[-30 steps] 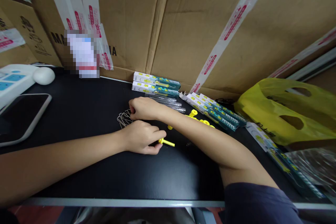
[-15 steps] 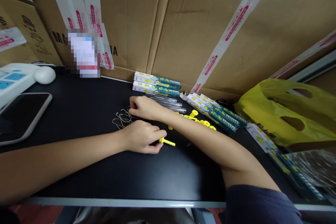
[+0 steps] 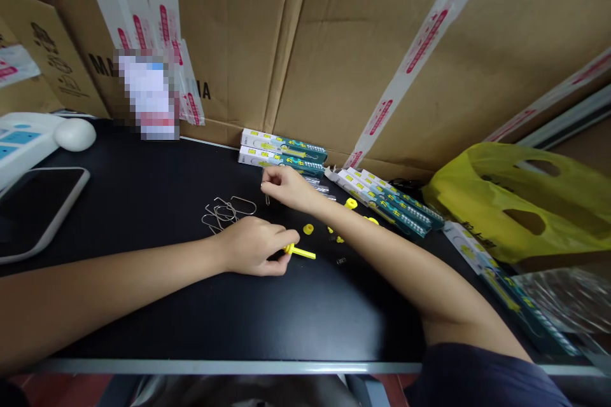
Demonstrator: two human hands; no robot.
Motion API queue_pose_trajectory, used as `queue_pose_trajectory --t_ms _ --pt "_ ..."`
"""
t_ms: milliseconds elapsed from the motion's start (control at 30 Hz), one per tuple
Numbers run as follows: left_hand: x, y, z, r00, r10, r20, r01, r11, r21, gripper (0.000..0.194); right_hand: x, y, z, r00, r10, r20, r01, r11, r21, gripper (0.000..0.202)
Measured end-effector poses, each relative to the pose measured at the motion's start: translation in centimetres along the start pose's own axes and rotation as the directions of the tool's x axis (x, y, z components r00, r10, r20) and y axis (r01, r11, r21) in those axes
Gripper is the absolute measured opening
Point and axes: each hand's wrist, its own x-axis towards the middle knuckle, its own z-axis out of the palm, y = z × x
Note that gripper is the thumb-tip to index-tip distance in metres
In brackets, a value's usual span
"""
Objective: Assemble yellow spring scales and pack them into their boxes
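My left hand is closed around a yellow plastic rod, whose thin stem points right just above the black table. My right hand pinches a metal wire hook, seen only in part below the fingertips. Between the hands and to the left lies a tangle of bent wire hooks. Right of the left hand are a small yellow cap, another yellow piece and a small spring. Clear tubes lie behind my right wrist, partly covered by it.
Printed narrow boxes lie along the cardboard carton at the back, more boxes to their right. A yellow plastic bag and another box occupy the right. A phone and a white power strip sit left.
My right hand has moved right and back from the wire pile, now with a wire hook in its fingers. My left hand still holds the yellow rod, nearly in place.
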Motion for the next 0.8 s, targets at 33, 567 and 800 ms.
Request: queue_pose_trajectory --t_ms 33,567,800 --pt "0.0 0.0 0.0 1.0 -0.008 0.002 0.008 1.0 -0.009 0.019 -0.5 0.0 -0.3 1.0 0.021 0.004 -0.021 0.999 0.049 0.009" --pt "0.5 0.2 -0.8 0.987 -0.16 0.028 0.157 0.982 0.104 0.018 -12.2 0.8 -4.1 0.97 0.241 -0.004 -0.174 0.71 0.682 0.024" --pt "0.4 0.1 -0.5 0.98 -0.197 -0.014 0.197 0.978 0.066 0.021 -13.0 0.0 -3.6 0.986 0.164 -0.03 -0.091 0.681 0.726 0.03"
